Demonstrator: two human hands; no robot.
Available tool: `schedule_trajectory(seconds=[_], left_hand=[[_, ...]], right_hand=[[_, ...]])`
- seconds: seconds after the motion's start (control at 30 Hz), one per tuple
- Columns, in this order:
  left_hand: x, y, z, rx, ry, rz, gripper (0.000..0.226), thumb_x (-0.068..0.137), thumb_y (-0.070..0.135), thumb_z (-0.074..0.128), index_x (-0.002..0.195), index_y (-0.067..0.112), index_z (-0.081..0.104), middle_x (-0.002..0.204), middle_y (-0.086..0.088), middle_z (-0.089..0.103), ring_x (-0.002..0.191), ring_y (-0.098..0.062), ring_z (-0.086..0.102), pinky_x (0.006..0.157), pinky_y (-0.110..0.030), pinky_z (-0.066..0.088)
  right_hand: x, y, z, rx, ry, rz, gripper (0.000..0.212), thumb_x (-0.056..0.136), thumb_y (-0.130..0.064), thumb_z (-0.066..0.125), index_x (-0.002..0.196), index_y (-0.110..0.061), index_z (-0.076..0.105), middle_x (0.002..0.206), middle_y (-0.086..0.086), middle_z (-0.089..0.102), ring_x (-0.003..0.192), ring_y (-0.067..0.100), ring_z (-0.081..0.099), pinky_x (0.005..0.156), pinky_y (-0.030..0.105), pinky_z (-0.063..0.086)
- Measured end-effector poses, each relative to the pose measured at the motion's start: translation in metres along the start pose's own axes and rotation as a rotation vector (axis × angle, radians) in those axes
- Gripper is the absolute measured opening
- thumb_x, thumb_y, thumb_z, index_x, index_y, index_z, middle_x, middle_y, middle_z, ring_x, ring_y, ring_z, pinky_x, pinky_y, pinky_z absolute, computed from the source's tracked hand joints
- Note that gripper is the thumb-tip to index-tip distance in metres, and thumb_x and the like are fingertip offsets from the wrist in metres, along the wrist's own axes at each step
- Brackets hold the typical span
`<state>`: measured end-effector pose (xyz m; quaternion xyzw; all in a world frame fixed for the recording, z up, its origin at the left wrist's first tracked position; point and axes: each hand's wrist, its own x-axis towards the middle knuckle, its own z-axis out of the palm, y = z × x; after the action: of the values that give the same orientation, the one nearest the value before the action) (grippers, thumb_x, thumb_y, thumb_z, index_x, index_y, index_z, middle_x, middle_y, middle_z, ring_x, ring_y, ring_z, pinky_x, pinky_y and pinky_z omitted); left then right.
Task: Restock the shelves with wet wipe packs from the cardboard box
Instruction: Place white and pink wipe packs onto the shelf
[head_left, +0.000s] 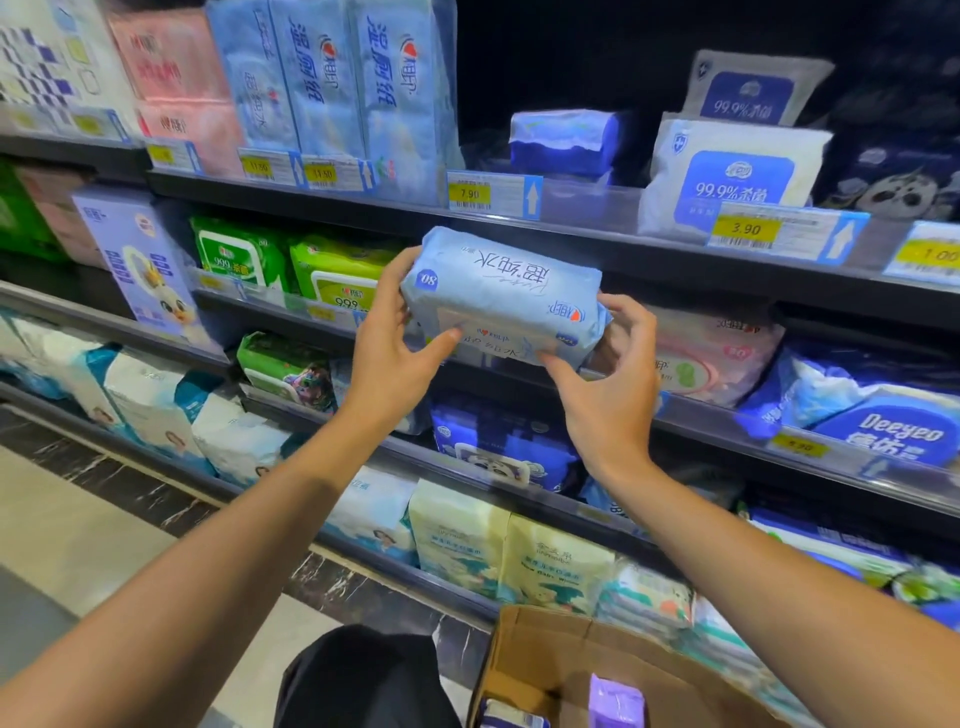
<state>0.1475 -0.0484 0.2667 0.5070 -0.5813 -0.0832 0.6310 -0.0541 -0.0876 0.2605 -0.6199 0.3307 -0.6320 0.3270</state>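
head view, looking forward and down at a stocked store rack. the shelves (597, 236) fill the frame; the landmark used below is the yellow 7.90 price tag (470, 194) on the upper shelf edge. directly behind that tag lies a dark gap in the row, with only a small dark-blue pack (563, 140) lying deep inside it, to the tag's right. left of the tag stand tall blue packs (332, 78), upright and close together. right of the tag sits a white 99.9% pack (727, 171).

far below the tag and a little to its right, at the frame's bottom edge, the cardboard box (540, 660) stands open, with a purple pack (615, 704) and part of another visible inside.

just below the tag, the light-blue wet wipe pack (501, 296) is held in the air in front of the shelf edges, touching no shelf, print upside down. the left hand (387, 348) grips its left end and the right hand (610, 384) its right end; the fingers of both are closed on the pack, thumbs under the near face.

risks, as judgement: the wrapper looks soft and slick, so a loosened grip during the lift could let it slide and fall toward the box or floor. the clear lip behind the tag could catch the pack's leading edge and tip it back. pushed in too hard, it may shove the small dark-blue pack deeper or crooked. left inverted, its label would read wrongly beside its neighbours.
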Motion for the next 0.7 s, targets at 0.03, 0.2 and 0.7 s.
schedule_trajectory(seconds=[0.03,0.2,0.7], left_hand=[[0.0,-0.001,0.003,-0.002,0.017,-0.003,0.076,0.082,0.0,0.077,0.145,0.016,0.038,0.138,0.002,0.052,0.129,-0.024,0.053,0.106,-0.042,0.05],[-0.002,-0.004,0.019,0.0,0.113,-0.013,0.072,0.079,0.0,0.078,0.137,0.02,0.039,0.133,-0.002,0.056,0.12,-0.023,0.06,0.099,-0.037,0.055],[0.035,-0.028,0.048,0.465,-0.069,-0.038,0.046,0.092,0.007,0.068,0.134,0.009,0.053,0.137,-0.009,0.048,0.128,-0.023,0.047,0.108,-0.035,0.041]], right_hand=[[0.001,0.002,0.0,-0.004,0.003,-0.006,0.065,0.075,0.005,0.083,0.127,-0.013,0.048,0.108,-0.027,0.066,0.106,-0.005,0.064,0.077,0.009,0.05],[0.004,0.01,0.002,-0.013,0.021,-0.047,0.059,0.077,0.006,0.081,0.119,-0.016,0.046,0.128,-0.01,0.064,0.118,-0.003,0.061,0.091,0.015,0.051],[0.034,0.024,-0.008,-0.413,-0.253,-0.039,0.059,0.092,-0.009,0.068,0.145,-0.017,0.043,0.139,-0.003,0.047,0.125,0.005,0.046,0.103,0.011,0.033]])
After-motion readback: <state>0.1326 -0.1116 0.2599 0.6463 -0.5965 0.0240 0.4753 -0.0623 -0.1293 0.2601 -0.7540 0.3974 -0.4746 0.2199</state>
